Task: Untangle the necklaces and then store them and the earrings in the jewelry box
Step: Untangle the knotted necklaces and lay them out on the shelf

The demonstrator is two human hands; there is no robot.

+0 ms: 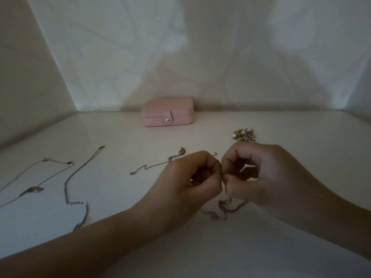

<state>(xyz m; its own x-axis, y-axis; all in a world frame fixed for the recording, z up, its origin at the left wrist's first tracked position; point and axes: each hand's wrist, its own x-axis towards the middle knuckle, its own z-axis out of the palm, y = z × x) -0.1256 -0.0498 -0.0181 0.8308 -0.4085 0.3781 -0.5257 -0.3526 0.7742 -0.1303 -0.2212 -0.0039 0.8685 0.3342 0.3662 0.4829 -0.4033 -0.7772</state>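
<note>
My left hand (192, 177) and my right hand (259, 173) meet above the white table, both pinching a thin tangled chain (226, 207) whose loops hang down onto the surface. A pink jewelry box (167, 114) stands closed with its snap fastened at the back centre. A pile of earrings (244, 135) lies just beyond my right hand. Laid out at the left are a chain with a leaf pendant (32, 190) and a long silver chain (77, 189). Another chain with a small pendant (158, 164) lies left of my left hand.
The white table (120, 137) is closed in by pale walls at the back and both sides, forming an alcove. The jewelry box sits against the back wall.
</note>
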